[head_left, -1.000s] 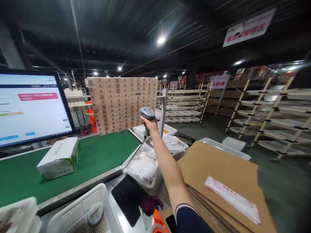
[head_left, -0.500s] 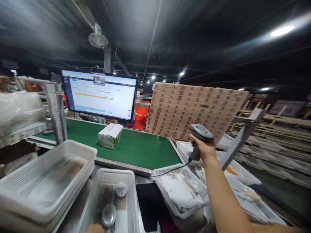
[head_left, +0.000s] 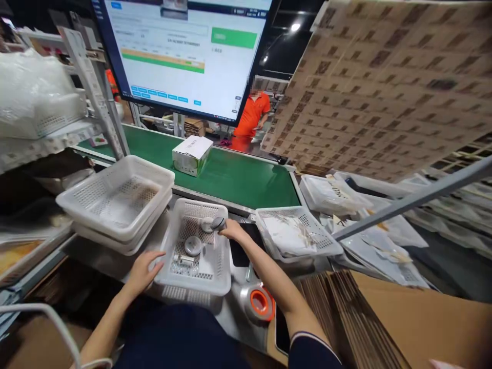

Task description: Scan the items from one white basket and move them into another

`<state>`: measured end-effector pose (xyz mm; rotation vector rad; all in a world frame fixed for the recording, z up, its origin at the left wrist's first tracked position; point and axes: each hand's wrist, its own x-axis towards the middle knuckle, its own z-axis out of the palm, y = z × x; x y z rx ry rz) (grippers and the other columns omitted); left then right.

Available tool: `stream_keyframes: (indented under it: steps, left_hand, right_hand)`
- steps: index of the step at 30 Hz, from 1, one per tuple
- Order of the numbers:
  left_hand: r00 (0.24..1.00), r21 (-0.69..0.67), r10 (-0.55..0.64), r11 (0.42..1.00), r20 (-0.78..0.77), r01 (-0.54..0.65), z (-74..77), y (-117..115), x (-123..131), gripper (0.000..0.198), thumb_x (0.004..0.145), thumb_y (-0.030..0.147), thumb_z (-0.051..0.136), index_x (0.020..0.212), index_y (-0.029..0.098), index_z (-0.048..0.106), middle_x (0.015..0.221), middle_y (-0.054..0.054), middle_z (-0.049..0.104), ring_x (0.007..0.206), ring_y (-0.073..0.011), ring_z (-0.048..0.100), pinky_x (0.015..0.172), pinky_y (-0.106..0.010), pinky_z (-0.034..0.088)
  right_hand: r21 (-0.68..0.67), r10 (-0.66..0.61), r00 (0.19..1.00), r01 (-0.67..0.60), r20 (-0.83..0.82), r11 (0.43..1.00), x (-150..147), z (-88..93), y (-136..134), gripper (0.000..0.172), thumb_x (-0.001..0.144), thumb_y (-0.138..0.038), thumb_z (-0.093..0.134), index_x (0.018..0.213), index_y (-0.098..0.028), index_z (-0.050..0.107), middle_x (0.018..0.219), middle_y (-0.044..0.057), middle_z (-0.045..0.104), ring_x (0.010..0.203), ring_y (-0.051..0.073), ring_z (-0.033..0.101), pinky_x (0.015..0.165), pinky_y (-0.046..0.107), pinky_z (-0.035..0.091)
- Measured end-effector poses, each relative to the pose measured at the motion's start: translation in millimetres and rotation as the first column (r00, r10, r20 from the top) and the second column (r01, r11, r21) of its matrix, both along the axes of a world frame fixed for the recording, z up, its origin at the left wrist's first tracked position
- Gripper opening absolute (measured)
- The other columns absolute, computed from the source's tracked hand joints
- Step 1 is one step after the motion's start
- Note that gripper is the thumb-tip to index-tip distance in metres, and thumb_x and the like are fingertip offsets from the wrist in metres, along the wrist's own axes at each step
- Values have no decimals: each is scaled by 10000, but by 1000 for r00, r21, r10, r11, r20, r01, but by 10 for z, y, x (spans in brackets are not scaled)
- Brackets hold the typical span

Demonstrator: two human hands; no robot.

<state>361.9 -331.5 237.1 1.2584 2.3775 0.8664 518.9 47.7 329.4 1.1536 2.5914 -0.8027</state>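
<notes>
A white plastic basket [head_left: 225,282] sits on the worktop in front of me. Inside it lie two round white-lidded containers, one in the middle [head_left: 192,246] and one farther back [head_left: 206,224], with a small clear packet [head_left: 186,260] near the front. My right hand [head_left: 233,229] grips a grey handheld barcode scanner [head_left: 218,224] over the basket's back right part; the scanner's handle is mostly hidden. At the basket's left rim, my left hand [head_left: 143,270] rests with thumb and fingers apart, holding nothing.
Stacked white baskets [head_left: 126,233] stand left. A white box [head_left: 192,154] sits on the green conveyor belt [head_left: 246,177], below a monitor [head_left: 184,61]. Rightward are a paper-filled basket [head_left: 300,253], a tape roll [head_left: 259,303] and flat cardboard [head_left: 423,318]. A person in orange [head_left: 253,113] stands beyond.
My right hand has brought the scanner from raised at the right down to over the basket. The view has tilted downward, and a green panel has appeared on the monitor.
</notes>
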Motion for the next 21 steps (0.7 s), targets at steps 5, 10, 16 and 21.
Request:
stream_keyframes:
  steps: [5, 10, 16, 21]
  left_hand:
    - [749, 158, 584, 746, 312, -647, -300, -1052, -14, 460, 856, 722, 666, 1028, 332, 838, 1149, -95, 893, 1179, -448, 838, 1144, -644, 652]
    - [714, 162, 595, 715, 370, -680, -233, -1085, 152, 411, 838, 680, 701, 1007, 328, 828, 1101, -81, 889, 1115, -435, 836, 1105, -645, 662]
    - [885, 267, 401, 849, 237, -456, 116, -502, 158, 490, 871, 652, 651, 1060, 249, 857, 1165, -139, 893, 1143, -407, 857, 1104, -583, 676]
    - [878, 219, 468, 851, 96, -477, 464, -871, 312, 509, 935, 755, 660, 1063, 303, 857, 1077, -104, 873, 1185, -428, 839, 1014, -569, 709]
  right_hand:
    - [-1, 7, 997, -7, 78, 1000, -160, -138, 5, 246, 1008, -211, 869, 1196, -75, 785, 1048, 125, 807, 928, 226, 766, 854, 326, 594]
    - [-95, 200, 976, -192, 82, 977, -187, -256, -285, 210, 989, -176, 869, 1160, -77, 795, 996, 101, 804, 887, 207, 764, 820, 291, 568]
    - [-56, 292, 952, -288, 86, 956, -182, -380, -637, 476, 866, -166, 941, 1317, -114, 798, 1301, 162, 809, 1219, 345, 761, 984, 372, 583]
    - [-99, 327, 944, -322, 41, 942, 23, -317, -675, 543, 851, -167, 948, 1371, -123, 796, 1335, 169, 800, 1267, 380, 747, 979, 365, 549]
